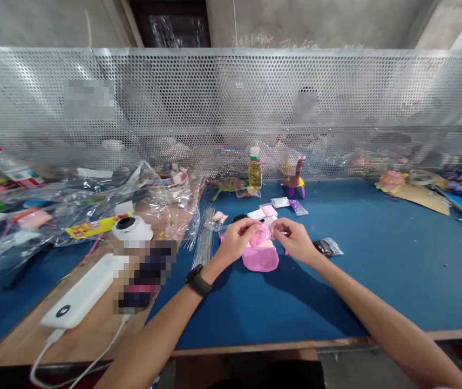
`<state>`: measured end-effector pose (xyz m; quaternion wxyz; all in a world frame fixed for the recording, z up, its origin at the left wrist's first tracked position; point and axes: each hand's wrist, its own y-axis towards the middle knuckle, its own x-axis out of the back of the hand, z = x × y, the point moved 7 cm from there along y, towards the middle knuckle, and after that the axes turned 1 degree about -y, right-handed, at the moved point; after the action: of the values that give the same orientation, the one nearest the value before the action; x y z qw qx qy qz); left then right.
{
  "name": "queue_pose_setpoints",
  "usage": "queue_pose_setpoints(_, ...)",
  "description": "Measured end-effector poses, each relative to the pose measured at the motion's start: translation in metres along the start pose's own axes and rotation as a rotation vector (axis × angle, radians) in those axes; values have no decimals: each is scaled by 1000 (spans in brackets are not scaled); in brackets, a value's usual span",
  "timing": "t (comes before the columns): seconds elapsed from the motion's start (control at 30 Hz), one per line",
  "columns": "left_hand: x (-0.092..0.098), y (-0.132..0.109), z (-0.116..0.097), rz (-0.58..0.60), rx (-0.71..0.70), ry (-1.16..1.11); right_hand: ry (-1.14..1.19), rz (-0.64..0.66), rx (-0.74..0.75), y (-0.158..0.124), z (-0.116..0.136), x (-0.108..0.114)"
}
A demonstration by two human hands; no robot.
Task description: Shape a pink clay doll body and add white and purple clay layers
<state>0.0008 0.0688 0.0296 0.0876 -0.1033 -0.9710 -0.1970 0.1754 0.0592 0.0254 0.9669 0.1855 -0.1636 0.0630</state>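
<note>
Between my two hands is a small clear packet with pink material (260, 234) in it. My left hand (237, 237) pinches its left side. On the other side, my right hand (293, 239) has its fingers pressed together at the packet's clear edge. Just below them lies a flat pink clay piece (260, 260) on the blue table mat (296, 308). Small white and pink packets (269, 210) lie behind the hands. A black packet (328, 247) rests to the right of my right hand.
Behind stand a bottle of yellow liquid (255, 170) and a clay animal figure (294, 181). Thin clear sticks (203, 237) lie left of my hands. Further left are a white power bank (83, 292), a white camera (133, 229) and plastic bags. A perforated metal panel (215, 97) borders the back.
</note>
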Motion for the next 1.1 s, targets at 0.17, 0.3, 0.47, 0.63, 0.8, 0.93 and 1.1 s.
queue_pose_setpoints(0.17,-17,-12,-22,60,-198,349,68,-21,-9,-1,1,-1)
queue_pose_setpoints(0.3,-28,-17,-21,122,-293,621,32,1,31,-3,5,-3)
queue_pose_setpoints(0.47,-20,-15,-17,114,-284,691,-26,24,91,-4,9,-6)
queue_pose_setpoints(0.63,-12,-12,-20,67,-324,655,13,36,84,-5,9,-8)
queue_pose_setpoints(0.8,-8,-10,-16,107,-260,512,24,25,32,-4,0,-7)
queue_pose_setpoints(0.93,-8,-8,-12,131,-155,362,49,8,-36,-2,-8,-2)
queue_pose_setpoints(1.1,-9,-7,-8,104,-93,257,168,115,-84,-2,-9,-5)
